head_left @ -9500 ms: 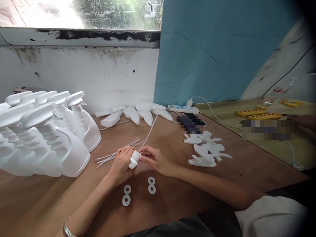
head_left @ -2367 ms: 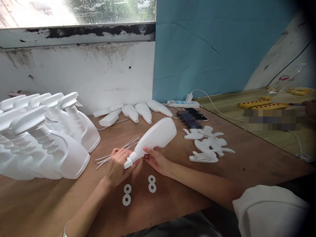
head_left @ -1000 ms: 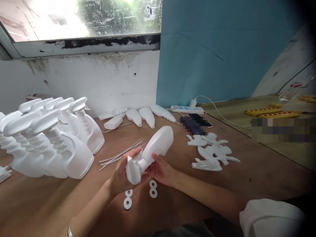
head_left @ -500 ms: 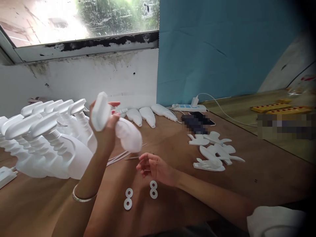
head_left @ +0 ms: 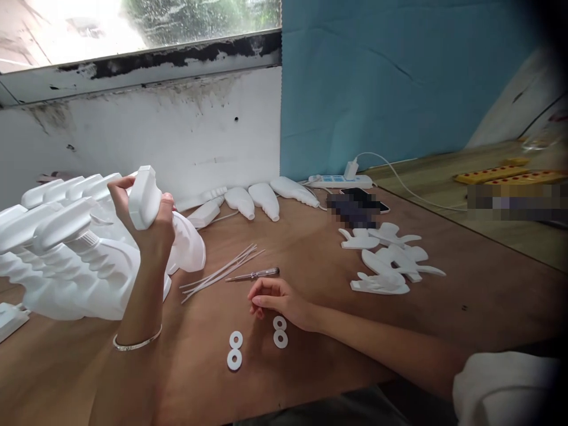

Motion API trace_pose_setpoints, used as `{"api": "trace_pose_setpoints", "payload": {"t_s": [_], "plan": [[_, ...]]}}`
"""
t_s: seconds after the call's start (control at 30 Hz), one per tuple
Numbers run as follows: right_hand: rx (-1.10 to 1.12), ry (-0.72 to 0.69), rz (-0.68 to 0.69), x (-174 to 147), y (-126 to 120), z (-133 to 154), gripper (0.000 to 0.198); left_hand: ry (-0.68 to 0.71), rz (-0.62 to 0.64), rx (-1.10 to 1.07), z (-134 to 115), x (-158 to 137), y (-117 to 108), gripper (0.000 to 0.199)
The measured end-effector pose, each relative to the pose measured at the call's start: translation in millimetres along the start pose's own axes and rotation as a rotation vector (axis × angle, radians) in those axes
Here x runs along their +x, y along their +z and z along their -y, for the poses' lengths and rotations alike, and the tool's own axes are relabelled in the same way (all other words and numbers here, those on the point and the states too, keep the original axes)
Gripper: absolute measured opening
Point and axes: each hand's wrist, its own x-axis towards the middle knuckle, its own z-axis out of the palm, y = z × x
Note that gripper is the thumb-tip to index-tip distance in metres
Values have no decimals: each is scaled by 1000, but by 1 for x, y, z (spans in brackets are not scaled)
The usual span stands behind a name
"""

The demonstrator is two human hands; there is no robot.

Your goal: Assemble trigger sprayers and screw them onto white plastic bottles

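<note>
My left hand [head_left: 155, 228] is wrapped around the neck of a white plastic spray bottle [head_left: 189, 242], just under its spray head [head_left: 145, 198]. The bottle's body shows to the right of my wrist, beside a cluster of similar white spray bottles [head_left: 110, 266]. Above the brown tabletop, my right hand [head_left: 277, 299] is loosely curled, with a gap between thumb and fingers and nothing seen in it. Flat white washers lie in two pairs nearby: one pair [head_left: 280, 338] just below that hand, another pair [head_left: 234, 359] farther left. A screwdriver [head_left: 252, 274] lies just beyond my right fingers.
Thin white tubes [head_left: 222, 273] lie left of the screwdriver. Several white bottle bodies [head_left: 264, 200] rest along the wall. White spray-head parts [head_left: 386, 272] are piled at right, before a phone [head_left: 366, 198] and a power strip [head_left: 341, 180]. Yellow strips [head_left: 492, 174] lie far right.
My left hand has carried the spray bottle leftward to the cluster of bottles. My right hand's fingers have curled in a little; it has hardly moved. The tubes and screwdriver now show fully.
</note>
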Motion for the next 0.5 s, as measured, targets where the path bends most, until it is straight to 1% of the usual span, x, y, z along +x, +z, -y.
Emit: {"api": "trace_pose_setpoints", "payload": {"t_s": [0.07,0.17,0.3,0.5], "plan": [[-1,-6,-5,1,-1,-1,23,24,26,-24,6,0,1,39],[-5,-10,-4,2,-1,-2,23,-13,77,7,12,-1,1,39],[-15,-9,9,2,0,-2,25,-64,49,17,18,0,0,37],[-23,-1,35,2,0,0,25,-65,63,75,25,2,-1,40]]}}
